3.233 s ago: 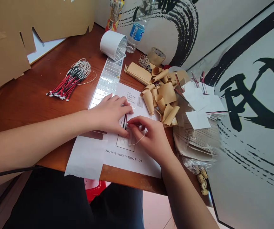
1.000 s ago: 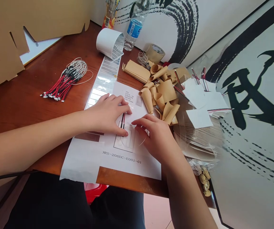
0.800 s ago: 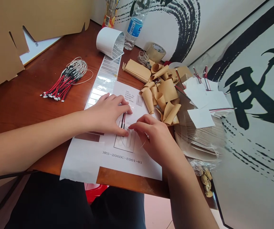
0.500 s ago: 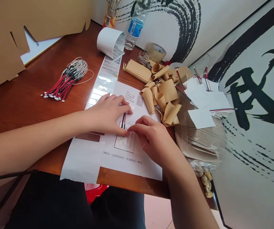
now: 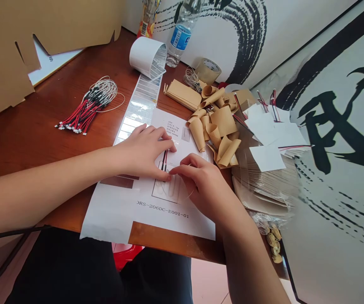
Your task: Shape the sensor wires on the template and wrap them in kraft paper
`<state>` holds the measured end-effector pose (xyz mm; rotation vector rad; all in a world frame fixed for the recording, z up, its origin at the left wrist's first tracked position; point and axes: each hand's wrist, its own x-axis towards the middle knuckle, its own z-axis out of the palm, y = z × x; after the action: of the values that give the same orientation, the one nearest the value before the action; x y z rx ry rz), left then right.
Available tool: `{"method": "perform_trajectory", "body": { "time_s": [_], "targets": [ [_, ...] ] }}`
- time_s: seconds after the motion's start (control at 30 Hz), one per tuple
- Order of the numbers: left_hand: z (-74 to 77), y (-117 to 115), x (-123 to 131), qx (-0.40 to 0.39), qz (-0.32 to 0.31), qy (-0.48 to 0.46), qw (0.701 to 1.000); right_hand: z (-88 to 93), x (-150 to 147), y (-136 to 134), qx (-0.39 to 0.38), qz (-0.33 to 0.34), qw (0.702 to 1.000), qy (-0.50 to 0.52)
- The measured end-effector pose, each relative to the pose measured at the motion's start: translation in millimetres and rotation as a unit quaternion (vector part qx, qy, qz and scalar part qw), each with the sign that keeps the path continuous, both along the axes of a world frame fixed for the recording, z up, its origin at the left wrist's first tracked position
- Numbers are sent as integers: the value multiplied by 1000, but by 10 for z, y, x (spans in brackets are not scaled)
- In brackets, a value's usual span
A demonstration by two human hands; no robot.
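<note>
My left hand (image 5: 148,152) lies spread on a printed sheet (image 5: 197,221), with its thumb pressing down beside a red and black cable (image 5: 165,158). The fingers of my right hand (image 5: 200,179) are pinched together at the left thumb's tip. A thin white wire (image 5: 186,196) runs out from under them in a loose curve over a printed outline with a looping pattern (image 5: 169,190). The pinched spot itself is mostly hidden by the fingertips. Under my left forearm passes a strip of clear-faced labels (image 5: 136,109), which curls into a roll (image 5: 142,55) at the back.
A bundle of red, black and white cables (image 5: 93,103) lies at the left. Curled brown paper pieces (image 5: 215,126) and a tape roll (image 5: 207,70) sit right of the sheet. Stacked cards (image 5: 264,185) with wires stand farther right. A water bottle (image 5: 180,38) and cardboard (image 5: 58,25) are behind.
Almost nothing differs. Both hands keep their places on the sheet, and the view has shifted very slightly.
</note>
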<state>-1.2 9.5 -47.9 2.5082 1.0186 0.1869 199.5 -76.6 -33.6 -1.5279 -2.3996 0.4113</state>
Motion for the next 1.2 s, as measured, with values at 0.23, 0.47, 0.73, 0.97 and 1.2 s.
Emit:
{"method": "perform_trajectory", "body": {
  "time_s": [0.23,0.47,0.73,0.97,1.2],
  "targets": [
    [-1,-5,5,0,1,2,1000,-3,-10,7,5,-1,1000,-13],
    [-3,-10,3,-1,-1,-4,1000,8,-36,2,19,5,999,-42],
    [6,-8,-1,-3,-3,-3,1000,0,-37,-6,15,0,999,-41],
    [18,-10,-12,-6,-3,4,1000,6,-38,-4,-15,-16,1000,-20],
    [15,-36,11,9,9,-4,1000,8,-28,0,-11,-10,1000,-25]
  ]
}}
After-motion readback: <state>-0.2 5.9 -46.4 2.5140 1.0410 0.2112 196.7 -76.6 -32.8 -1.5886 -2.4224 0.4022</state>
